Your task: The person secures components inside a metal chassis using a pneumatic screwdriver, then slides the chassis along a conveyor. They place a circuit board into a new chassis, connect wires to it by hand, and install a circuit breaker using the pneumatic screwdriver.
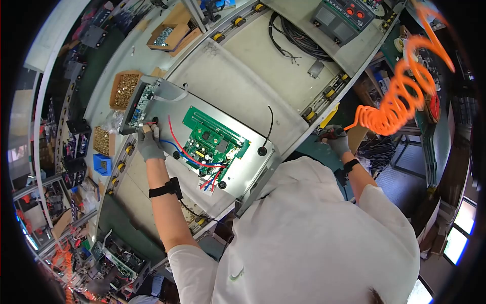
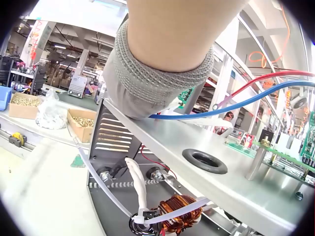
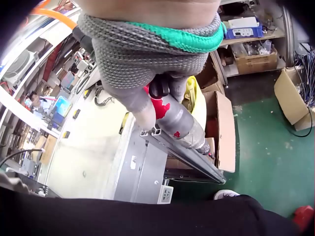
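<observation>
Right of the circuit board my right hand curls round the pneumatic screwdriver, left of it my left hand, grip unclear, is at the chassis beneath it, and a careless swing could snag the loose red wire.

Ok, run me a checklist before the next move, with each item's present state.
1. Tool in hand: ok. The right grip holds the tool.
2. Tool away from the electronics: ok. It is well apart from the green circuit board.
3. Wires secured: not ok. The red wire has a free end above the metal panel.
4. Left grip holding the blue wire: cannot tell. The wire runs to the glove, but the fingertips are hidden in the wrist view.
5. Orange hose off the circuit board: ok. It hangs to the right.
6. Bit properly seated: cannot tell. The tip is too small.
</observation>
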